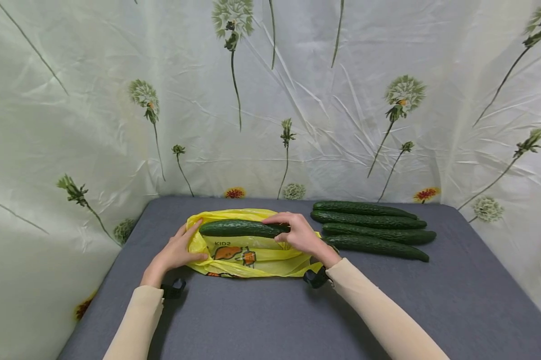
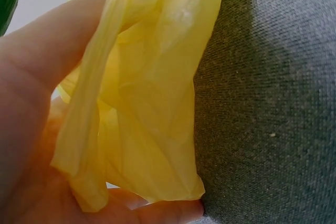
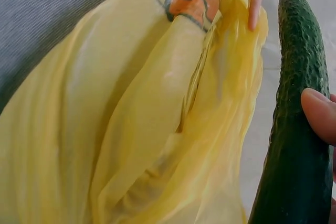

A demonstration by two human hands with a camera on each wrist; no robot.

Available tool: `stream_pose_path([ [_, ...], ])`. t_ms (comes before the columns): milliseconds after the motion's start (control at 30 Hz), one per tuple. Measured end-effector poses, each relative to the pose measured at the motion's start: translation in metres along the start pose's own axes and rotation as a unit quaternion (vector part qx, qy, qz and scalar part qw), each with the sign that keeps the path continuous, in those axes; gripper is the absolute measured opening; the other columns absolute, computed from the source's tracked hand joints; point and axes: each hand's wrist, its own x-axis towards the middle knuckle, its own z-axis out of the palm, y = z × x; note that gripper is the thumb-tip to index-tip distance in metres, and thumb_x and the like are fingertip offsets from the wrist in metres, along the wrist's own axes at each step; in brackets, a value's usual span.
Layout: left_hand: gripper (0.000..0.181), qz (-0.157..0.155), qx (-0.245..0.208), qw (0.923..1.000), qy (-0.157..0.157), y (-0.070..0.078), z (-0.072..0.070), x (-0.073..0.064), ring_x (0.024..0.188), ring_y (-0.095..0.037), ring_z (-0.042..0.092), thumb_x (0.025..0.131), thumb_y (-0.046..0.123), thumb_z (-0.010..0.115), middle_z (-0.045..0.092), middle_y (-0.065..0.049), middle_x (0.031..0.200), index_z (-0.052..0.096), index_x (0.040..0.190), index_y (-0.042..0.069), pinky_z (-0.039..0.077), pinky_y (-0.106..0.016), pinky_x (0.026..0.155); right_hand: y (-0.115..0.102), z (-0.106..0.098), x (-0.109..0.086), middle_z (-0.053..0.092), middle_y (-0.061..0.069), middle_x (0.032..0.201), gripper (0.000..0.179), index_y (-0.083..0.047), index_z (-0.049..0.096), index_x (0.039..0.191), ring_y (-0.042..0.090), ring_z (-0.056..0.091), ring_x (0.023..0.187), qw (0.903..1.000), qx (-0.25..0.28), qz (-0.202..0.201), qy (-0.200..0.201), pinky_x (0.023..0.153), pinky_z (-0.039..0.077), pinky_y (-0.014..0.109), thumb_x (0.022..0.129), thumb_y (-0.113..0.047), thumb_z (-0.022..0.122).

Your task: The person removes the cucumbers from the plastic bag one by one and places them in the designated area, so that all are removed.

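Note:
My right hand grips a long dark green cucumber near its right end, the thumb pressed along its bumpy skin. In the head view the cucumber lies level over a thin yellow plastic bag with printed pictures and letters. At the bag's left end, my left hand holds the edge, thumb and forefinger spread apart. The left wrist view shows a loose fold of the yellow plastic between thumb and fingers. From the right wrist, the cucumber appears beside the crumpled bag.
Several more cucumbers lie side by side on the grey cloth-covered table, right of the bag. Behind the table hangs a pale curtain printed with dandelions. Dark bands sit on both wrists.

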Motion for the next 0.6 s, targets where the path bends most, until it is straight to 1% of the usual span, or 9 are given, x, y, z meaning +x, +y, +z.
stream_pose_path([
  [167, 0.096, 0.002, 0.001, 1.0, 0.003, -0.001, 0.0, 0.0, 0.123, -0.068, 0.02, 0.082, 0.037, 0.075, 0.013, -0.038, 0.147, 0.02, 0.152, 0.003, 0.026, -0.075, 0.09, 0.004, -0.007, -0.009, 0.065, 0.005, 0.121, 0.049, -0.009, 0.067, 0.122, 0.024, 0.054, 0.118, 0.9995, 0.003, 0.031, 0.006, 0.095, 0.044, 0.044, 0.077, 0.011, 0.069],
  [400, 0.095, 0.006, 0.002, 1.0, 0.007, -0.001, 0.001, -0.001, 0.123, -0.068, 0.02, 0.082, 0.036, 0.075, 0.014, -0.038, 0.147, 0.02, 0.152, 0.002, 0.025, -0.075, 0.09, 0.011, -0.015, -0.019, 0.064, 0.007, 0.12, 0.048, -0.008, 0.066, 0.123, 0.026, 0.054, 0.118, 0.9989, 0.018, 0.041, 0.012, 0.091, 0.046, 0.045, 0.079, 0.011, 0.067],
  [600, 0.096, 0.003, 0.002, 1.0, 0.008, -0.001, 0.002, 0.0, 0.123, -0.067, 0.021, 0.082, 0.037, 0.075, 0.014, -0.038, 0.147, 0.02, 0.151, 0.002, 0.026, -0.075, 0.09, 0.018, -0.022, -0.03, 0.063, 0.007, 0.121, 0.047, -0.008, 0.067, 0.122, 0.027, 0.053, 0.119, 0.9972, 0.035, 0.063, 0.022, 0.096, 0.042, 0.048, 0.079, 0.012, 0.067],
])
